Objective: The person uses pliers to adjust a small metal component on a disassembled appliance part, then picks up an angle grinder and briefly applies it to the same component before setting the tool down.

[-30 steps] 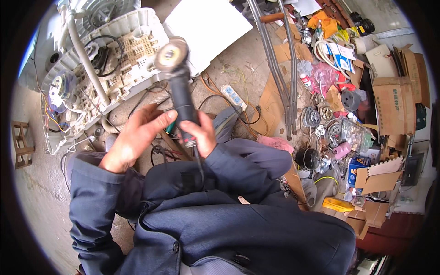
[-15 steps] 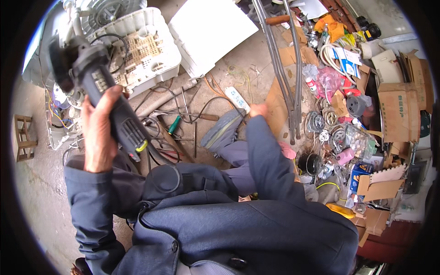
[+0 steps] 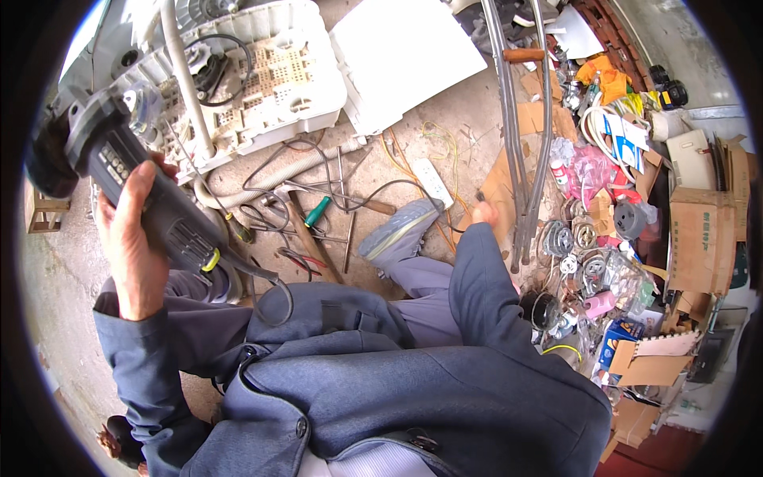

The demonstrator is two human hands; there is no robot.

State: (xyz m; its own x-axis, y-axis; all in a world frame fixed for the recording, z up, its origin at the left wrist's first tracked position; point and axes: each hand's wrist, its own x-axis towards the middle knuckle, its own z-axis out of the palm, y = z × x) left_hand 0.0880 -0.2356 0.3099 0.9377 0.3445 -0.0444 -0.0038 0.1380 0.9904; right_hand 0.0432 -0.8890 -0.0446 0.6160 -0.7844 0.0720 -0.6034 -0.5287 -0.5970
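My left hand [image 3: 131, 238] is wrapped round the body of a dark angle grinder [image 3: 163, 211], raised at the left with its head and guard pointing up and left. The grinder's black cord hangs from its rear end in a loop over my lap. On the right, beyond my shoe, my right hand [image 3: 485, 213] is closed on a black power plug [image 3: 479, 195], whose prong end sticks up past the fingers. A black cord runs to this hand across the floor. Just left of it lies a white power strip [image 3: 431, 183], apart from the plug.
A white perforated washing-machine shell [image 3: 322, 95] and a white panel [image 3: 405, 60] lie ahead. A hammer [image 3: 306, 230], a green-handled screwdriver [image 3: 317, 212] and a grey hose [image 3: 262, 187] are on the floor. Metal tubes with an orange grip [image 3: 524, 56] stand right, before piled scrap and cardboard boxes [image 3: 699, 238].
My right hand has moved right, away from the power strip's end, with the plug now showing in it. The grinder in my left hand has shifted left and down. The view has turned slightly.
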